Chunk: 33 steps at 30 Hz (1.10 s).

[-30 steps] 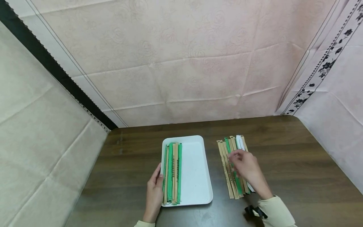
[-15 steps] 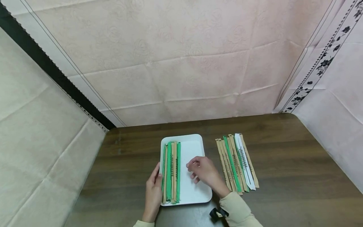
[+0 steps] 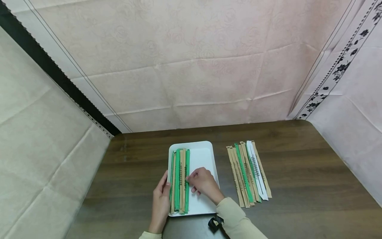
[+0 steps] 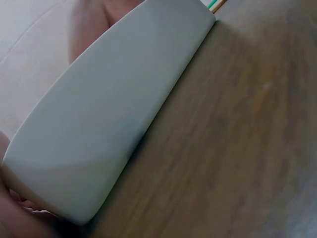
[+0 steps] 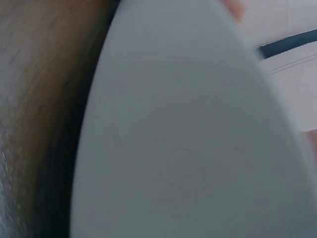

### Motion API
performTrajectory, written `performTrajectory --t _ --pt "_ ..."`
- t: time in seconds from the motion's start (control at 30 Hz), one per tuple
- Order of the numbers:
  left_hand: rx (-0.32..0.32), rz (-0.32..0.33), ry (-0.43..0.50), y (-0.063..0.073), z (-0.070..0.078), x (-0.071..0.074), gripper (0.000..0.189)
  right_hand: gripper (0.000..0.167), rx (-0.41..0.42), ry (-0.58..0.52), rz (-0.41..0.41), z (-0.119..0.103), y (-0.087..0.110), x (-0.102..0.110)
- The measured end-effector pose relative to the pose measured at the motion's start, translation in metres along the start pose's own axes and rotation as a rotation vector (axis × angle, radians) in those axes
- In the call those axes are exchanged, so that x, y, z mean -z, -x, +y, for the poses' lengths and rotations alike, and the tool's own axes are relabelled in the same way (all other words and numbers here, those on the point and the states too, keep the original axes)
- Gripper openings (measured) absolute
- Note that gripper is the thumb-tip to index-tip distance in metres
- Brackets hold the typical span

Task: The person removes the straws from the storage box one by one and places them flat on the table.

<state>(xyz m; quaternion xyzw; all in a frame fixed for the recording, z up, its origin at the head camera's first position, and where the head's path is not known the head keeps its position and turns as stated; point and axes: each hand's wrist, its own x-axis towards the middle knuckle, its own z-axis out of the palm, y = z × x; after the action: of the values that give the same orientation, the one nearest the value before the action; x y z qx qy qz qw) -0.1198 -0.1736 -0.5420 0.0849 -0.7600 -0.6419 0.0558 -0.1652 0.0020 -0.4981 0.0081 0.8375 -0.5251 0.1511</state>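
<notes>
A white rectangular tray (image 3: 206, 152) lies on the table with several long, slim green and tan packets (image 3: 180, 166) side by side along its left. My left hand (image 3: 160, 204) holds the tray by its left rim. My right hand (image 3: 203, 184) is over the tray's middle, with thumb and forefinger pinching the rightmost green packet (image 3: 187, 162), which lies flat in the row. In the left wrist view, the tray's pale outer wall (image 4: 109, 99) hides most of both hands. A blurred tray wall (image 5: 178, 124) fills the right wrist view.
Right of the tray, several tan, green and white packets (image 3: 240, 179) lie in a slightly fanned row on the brown wooden table (image 3: 298, 172). Fabric-covered walls (image 3: 191, 83) stand behind and at both sides. A black strap device (image 3: 215, 224) sits at my right wrist.
My right hand has moved left from above the row of packets on the table, across the tray, to the green packet. My left hand has stayed at the tray's rim.
</notes>
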Motion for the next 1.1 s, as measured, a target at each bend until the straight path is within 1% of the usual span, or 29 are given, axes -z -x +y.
performTrajectory --t 0.17,0.33,0.5,0.67,0.73,0.8,0.9,1.0,1.1 --pt "0.021 -0.008 -0.010 0.002 0.002 0.000 0.050 0.021 -0.022 0.062 0.025 0.000 -0.004 -0.005" --pt "0.028 0.010 -0.013 0.002 0.002 0.000 0.050 0.018 0.011 0.107 0.019 0.001 -0.005 -0.007" --pt "0.020 0.001 0.002 0.001 0.001 -0.001 0.050 0.010 0.038 0.112 0.056 0.003 -0.002 -0.003" --pt "0.019 0.005 -0.014 0.001 0.001 -0.001 0.050 0.006 0.082 0.075 0.118 0.006 0.002 0.007" --pt "0.020 -0.004 -0.018 0.001 0.001 -0.001 0.050 0.007 0.083 0.019 0.119 0.007 0.004 0.013" --pt "0.023 -0.013 -0.013 0.001 0.001 -0.001 0.050 0.010 0.076 -0.039 0.103 0.007 0.007 0.019" --pt "0.014 -0.017 -0.011 0.001 0.001 0.000 0.050 0.012 0.038 -0.131 0.058 0.005 0.013 0.030" --pt "0.006 -0.013 -0.006 0.002 0.001 0.000 0.049 0.013 0.007 -0.161 0.049 0.004 0.019 0.044" --pt "0.003 -0.019 -0.004 0.002 0.002 -0.001 0.049 0.015 -0.025 -0.177 0.071 0.006 0.024 0.061"
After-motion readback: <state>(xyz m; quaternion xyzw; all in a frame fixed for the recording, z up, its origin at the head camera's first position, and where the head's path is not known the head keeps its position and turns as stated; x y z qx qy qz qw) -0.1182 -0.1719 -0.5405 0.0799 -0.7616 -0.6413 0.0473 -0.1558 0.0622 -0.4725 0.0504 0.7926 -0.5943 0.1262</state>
